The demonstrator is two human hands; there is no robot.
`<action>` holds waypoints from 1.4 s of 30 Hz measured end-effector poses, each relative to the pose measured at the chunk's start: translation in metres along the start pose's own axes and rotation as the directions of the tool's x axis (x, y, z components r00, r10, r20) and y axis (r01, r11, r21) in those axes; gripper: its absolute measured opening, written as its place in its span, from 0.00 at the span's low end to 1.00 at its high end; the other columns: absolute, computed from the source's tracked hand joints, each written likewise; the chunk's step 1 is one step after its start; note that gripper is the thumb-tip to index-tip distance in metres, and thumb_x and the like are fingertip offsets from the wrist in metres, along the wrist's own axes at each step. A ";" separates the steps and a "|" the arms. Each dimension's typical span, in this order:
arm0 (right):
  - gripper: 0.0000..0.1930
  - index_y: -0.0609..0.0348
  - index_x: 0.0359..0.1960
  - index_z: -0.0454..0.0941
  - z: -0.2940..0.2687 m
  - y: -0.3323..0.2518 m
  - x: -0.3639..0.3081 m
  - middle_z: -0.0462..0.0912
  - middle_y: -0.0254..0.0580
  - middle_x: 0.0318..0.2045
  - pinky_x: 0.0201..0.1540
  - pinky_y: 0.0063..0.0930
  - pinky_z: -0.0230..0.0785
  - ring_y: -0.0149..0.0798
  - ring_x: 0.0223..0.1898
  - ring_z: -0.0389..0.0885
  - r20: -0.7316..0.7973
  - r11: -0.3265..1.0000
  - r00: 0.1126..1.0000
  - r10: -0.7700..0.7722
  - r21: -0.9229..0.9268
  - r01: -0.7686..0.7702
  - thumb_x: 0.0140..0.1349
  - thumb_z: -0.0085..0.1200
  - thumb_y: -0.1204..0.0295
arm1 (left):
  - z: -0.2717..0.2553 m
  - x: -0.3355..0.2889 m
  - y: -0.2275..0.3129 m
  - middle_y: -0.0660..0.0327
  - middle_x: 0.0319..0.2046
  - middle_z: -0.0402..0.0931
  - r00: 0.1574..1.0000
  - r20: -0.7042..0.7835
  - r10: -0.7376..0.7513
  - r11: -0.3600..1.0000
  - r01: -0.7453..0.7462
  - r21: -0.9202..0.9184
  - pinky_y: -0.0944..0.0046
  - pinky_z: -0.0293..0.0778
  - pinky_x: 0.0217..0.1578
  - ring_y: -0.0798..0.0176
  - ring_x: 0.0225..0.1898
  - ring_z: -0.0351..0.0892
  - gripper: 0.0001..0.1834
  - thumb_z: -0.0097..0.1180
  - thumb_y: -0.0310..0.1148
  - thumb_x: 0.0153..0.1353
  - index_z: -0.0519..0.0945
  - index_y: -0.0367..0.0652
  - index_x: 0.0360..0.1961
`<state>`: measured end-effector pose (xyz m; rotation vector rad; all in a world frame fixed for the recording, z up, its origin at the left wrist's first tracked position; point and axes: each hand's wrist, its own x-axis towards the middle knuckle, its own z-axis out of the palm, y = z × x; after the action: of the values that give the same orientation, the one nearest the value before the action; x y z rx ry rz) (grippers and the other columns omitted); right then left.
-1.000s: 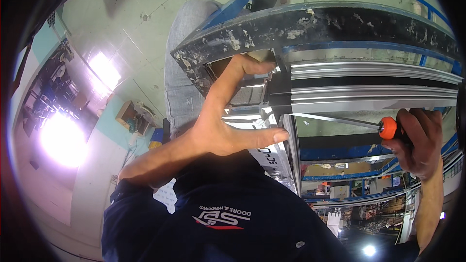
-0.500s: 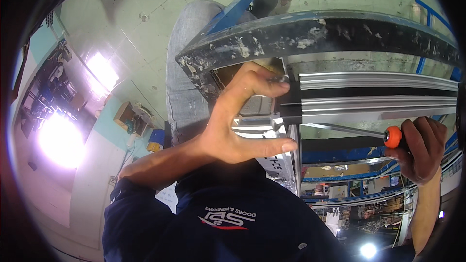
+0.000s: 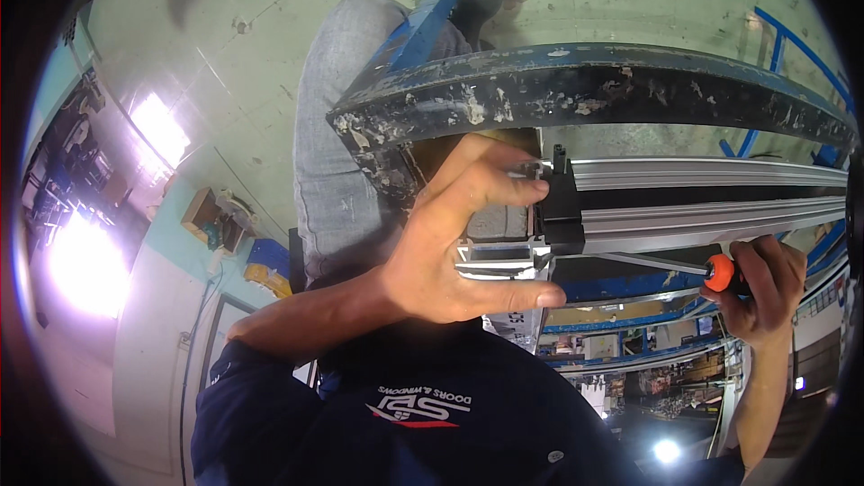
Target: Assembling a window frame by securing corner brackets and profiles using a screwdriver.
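My right hand (image 3: 763, 292) is wrapped round the handle of a screwdriver (image 3: 720, 272) with an orange collar. Its long shaft points left, toward the underside of a black end piece (image 3: 562, 207) on a silver aluminium profile (image 3: 693, 220); where the tip ends is hard to make out. My left hand (image 3: 454, 234) is open, with thumb and index finger spread apart beside that black piece. The index fingertip lies at its left edge, while the thumb extends below it. Other left fingers are partly hidden behind the index finger.
A paint-spattered dark frame bar (image 3: 585, 94) runs across beyond the profile. Blue metal legs (image 3: 427, 22) stand by my jeans-clad leg (image 3: 342, 126). A wooden box (image 3: 211, 220) and a blue-yellow bin (image 3: 268, 265) sit at left on the green floor side.
The view has shifted slightly, so the profile and frame sit lower. More of the black end piece shows. My right hand, with the screwdriver, appears a little further left; my left hand remains spread.
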<state>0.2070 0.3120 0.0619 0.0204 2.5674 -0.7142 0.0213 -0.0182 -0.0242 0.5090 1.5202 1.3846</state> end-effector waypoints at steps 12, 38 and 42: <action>0.26 0.65 0.41 0.83 0.026 0.002 -0.014 0.86 0.50 0.41 0.43 0.43 0.73 0.52 0.38 0.84 -0.018 0.997 0.999 -0.030 -0.078 0.028 0.59 0.68 0.50 | -0.053 0.014 0.009 0.37 0.65 0.68 0.946 0.323 -0.026 0.999 0.010 0.052 0.57 0.80 0.47 0.47 0.58 0.79 0.34 0.78 0.51 0.52 0.85 0.36 0.53; 0.28 0.68 0.49 0.82 0.016 -0.005 -0.015 0.86 0.60 0.47 0.50 0.42 0.77 0.56 0.47 0.87 -0.080 0.998 0.996 0.032 -0.056 -0.036 0.63 0.67 0.52 | -0.039 0.011 -0.001 0.34 0.66 0.66 0.943 0.330 0.048 0.993 -0.080 0.082 0.47 0.75 0.59 0.38 0.61 0.76 0.43 0.82 0.41 0.45 0.73 0.34 0.59; 0.27 0.73 0.50 0.79 0.026 0.004 -0.011 0.83 0.57 0.42 0.38 0.42 0.76 0.57 0.39 0.84 -0.058 0.981 0.989 -0.136 -0.149 0.127 0.68 0.62 0.54 | -0.007 -0.016 0.005 0.32 0.66 0.62 0.992 0.125 0.032 0.980 -0.055 0.189 0.42 0.71 0.61 0.34 0.66 0.68 0.43 0.78 0.41 0.54 0.66 0.35 0.64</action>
<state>0.2284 0.3041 0.0455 -0.1769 2.6989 -0.5816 0.0208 -0.0342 -0.0147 0.7371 1.5585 1.2226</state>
